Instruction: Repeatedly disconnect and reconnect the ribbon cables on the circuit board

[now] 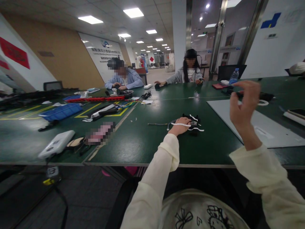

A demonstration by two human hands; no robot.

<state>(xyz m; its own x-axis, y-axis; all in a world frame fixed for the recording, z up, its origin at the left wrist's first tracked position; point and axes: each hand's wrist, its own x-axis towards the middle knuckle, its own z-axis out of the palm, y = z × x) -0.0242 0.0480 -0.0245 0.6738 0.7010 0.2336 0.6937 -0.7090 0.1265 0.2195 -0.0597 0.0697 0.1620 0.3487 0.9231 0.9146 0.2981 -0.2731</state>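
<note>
My left hand (180,125) rests low over the table, its fingers closed on a black piece with white strips (195,122), whose exact kind I cannot make out. White strips stick out around that piece on several sides. A thin cord (157,124) runs from under the hand toward the left along the tabletop. Raised above the right part of the table is my right hand (245,105), with bent fingers and the thumb standing apart from them, nothing visible in its grasp. Behind and below it lies a grey flat board (226,111).
A white box-shaped device (57,143), a pink phone-like item (101,133) and a blue tray (62,112) occupy the left side. Two people sit across the green table (143,143). A water bottle (234,77) stands at the back right; a phone (296,113) lies far right.
</note>
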